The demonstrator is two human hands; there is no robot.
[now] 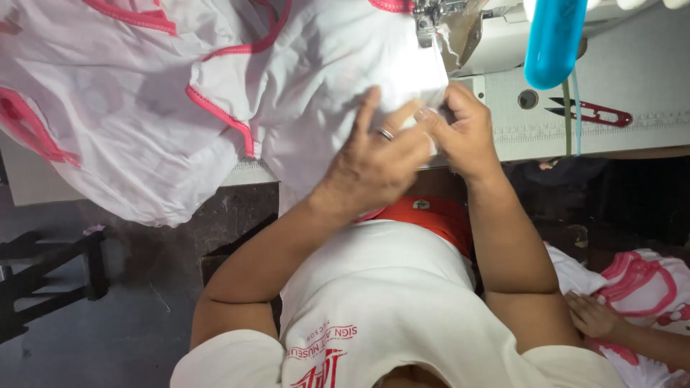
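A white garment (158,93) with pink-red trimmed edges lies spread over the sewing table, its edge under the needle of a white sewing machine (445,21). My left hand (374,162), with a ring on one finger, presses flat on the cloth just in front of the needle. My right hand (463,133) pinches the same edge of cloth right beside the machine, fingertips touching those of the left hand.
A blue tube-shaped thing (553,39) hangs over the machine. Red thread snips (593,113) lie on the white table (632,79) at the right. Another person's hand (593,316) rests on pink-and-white cloth (647,287) at lower right. A dark stand (50,273) is on the floor left.
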